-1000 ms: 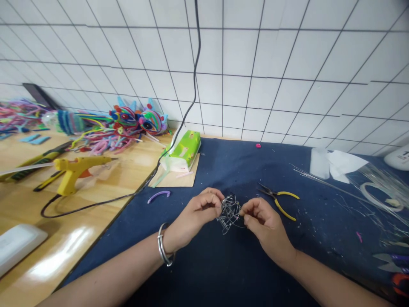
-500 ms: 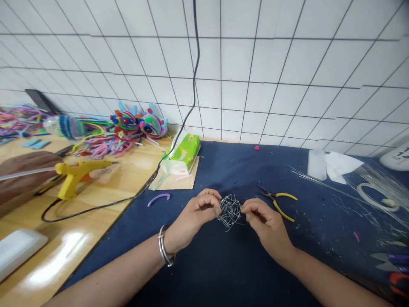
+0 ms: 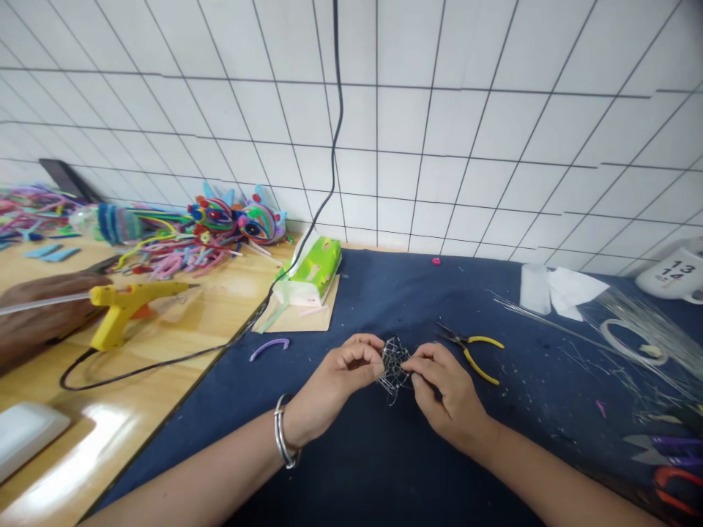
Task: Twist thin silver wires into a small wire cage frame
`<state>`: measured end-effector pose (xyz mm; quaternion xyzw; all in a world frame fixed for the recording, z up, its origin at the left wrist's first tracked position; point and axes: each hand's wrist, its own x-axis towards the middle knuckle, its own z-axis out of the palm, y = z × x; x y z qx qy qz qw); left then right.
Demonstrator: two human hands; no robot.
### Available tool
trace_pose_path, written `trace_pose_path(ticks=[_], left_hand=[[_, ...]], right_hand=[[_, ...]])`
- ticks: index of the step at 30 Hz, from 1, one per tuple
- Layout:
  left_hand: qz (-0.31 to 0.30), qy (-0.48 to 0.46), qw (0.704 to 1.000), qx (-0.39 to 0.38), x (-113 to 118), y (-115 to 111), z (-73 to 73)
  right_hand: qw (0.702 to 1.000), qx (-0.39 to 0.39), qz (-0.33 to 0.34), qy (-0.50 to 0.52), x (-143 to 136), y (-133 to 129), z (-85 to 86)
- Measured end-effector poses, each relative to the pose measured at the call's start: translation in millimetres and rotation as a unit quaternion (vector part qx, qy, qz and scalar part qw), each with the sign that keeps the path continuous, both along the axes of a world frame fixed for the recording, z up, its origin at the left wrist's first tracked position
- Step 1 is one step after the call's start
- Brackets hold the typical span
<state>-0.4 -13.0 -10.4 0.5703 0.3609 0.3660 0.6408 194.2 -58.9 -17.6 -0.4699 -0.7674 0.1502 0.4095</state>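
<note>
A small tangled ball of thin grey wire (image 3: 394, 363) hangs over the dark blue cloth (image 3: 351, 454), held between both hands. My left hand (image 3: 351, 369), with a silver bangle at its wrist, pinches the ball's left side between thumb and fingers. On the right side of the ball, my right hand (image 3: 442, 388) has its thumb and index finger closed on the wire. Yellow-handled pliers (image 3: 477, 353) lie on the cloth just beyond my right hand, with their handles spread apart.
A yellow glue gun (image 3: 124, 304) stands at the left beside another person's hand (image 3: 44, 307). Its cable crosses the wood. Behind are a green tissue pack (image 3: 315, 271) and colourful figures (image 3: 261, 219). Loose wires (image 3: 648, 329), scissors (image 3: 664, 446) and a mug (image 3: 673, 274) are at the right.
My right hand has moved left, closer to my left hand, and its fingertips now overlap the wire ball's right side. The whole view has shifted slightly.
</note>
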Motion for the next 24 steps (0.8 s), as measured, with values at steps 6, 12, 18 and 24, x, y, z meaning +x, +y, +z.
trace_pose_path(ticks=[6, 12, 18, 24], left_hand=[[-0.002, -0.019, 1.000, -0.020, 3.5, -3.5, -0.7], [-0.006, -0.007, 1.000, -0.015, 4.8, -4.6, -1.6], [0.006, 0.031, 0.999, 0.007, 4.6, -1.8, -1.6], [0.048, 0.153, 0.979, 0.127, 2.8, 0.4, 0.4]], right_hand=[[0.993, 0.045, -0.057, -0.091, -2.4, -0.4, 0.4], [0.989, 0.071, -0.065, -0.112, -4.1, -0.3, -1.4], [0.993, 0.088, -0.072, -0.022, -4.5, -4.0, 4.2], [0.996, 0.077, -0.044, 0.022, -3.5, -3.6, 4.5]])
